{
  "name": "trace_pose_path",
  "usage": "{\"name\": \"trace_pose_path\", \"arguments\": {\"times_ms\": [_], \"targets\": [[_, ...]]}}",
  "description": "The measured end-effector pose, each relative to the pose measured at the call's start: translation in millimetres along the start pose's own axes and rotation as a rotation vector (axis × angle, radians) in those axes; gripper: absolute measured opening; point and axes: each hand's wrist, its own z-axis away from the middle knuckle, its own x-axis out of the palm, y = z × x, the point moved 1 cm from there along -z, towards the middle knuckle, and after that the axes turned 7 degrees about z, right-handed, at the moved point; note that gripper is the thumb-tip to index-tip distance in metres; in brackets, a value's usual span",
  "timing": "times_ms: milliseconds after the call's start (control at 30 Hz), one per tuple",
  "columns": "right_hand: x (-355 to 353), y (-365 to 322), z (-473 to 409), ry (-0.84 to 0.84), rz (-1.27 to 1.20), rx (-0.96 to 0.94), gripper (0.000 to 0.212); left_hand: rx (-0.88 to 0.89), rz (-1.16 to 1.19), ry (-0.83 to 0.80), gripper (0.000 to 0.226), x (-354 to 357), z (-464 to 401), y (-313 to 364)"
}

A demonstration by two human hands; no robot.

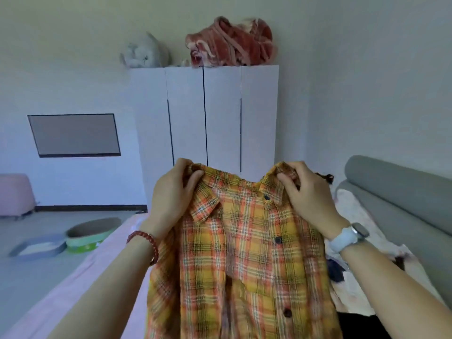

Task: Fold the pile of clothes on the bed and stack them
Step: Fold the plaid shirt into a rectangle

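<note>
2 hands raised, left hand [171, 192] and right hand [309, 192] fingers curled, pinching plaid shirt [244, 253] shoulders

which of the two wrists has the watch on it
The right wrist, beside the right hand pinching the plaid shirt; the left wrist wears a red bead bracelet.

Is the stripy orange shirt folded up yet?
Not yet. The plaid shirt hangs spread open, front facing the camera, with the left hand and right hand gripping its shoulders beside the collar.
</note>
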Motion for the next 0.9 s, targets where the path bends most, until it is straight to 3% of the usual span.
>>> {"name": "trace_pose_path", "arguments": {"times_ms": [300, 500, 633, 767, 900], "targets": [[110.0, 34.2, 25.6, -0.084, 0.121, 0.006, 0.026, -0.063, -0.051, -0.084, 0.019, 45.9, 22.7, -96.5], [231.0, 79.8, 37.9, -0.267, 0.197, 0.045, 0.028, -0.194, -0.090, -0.175, 0.021, 123.9, 24.2, -208.5], [344.7, 125.1, 47.0, -0.454, 0.300, 0.218, 0.037, -0.370, -0.175, -0.342, 0.028, 203.1, 27.0, -309.3], [449.2, 164.4, 79.3, -0.770, 0.310, 0.420, 0.053, -0.550, -0.331, -0.515, 0.057, 275.3, 68.0, -394.1], [493.4, 166.4, 167.5, -0.911, 0.170, 0.444, 0.049, -0.576, -0.310, -0.585, 0.054, 304.4, 157.6, -429.7]]}}
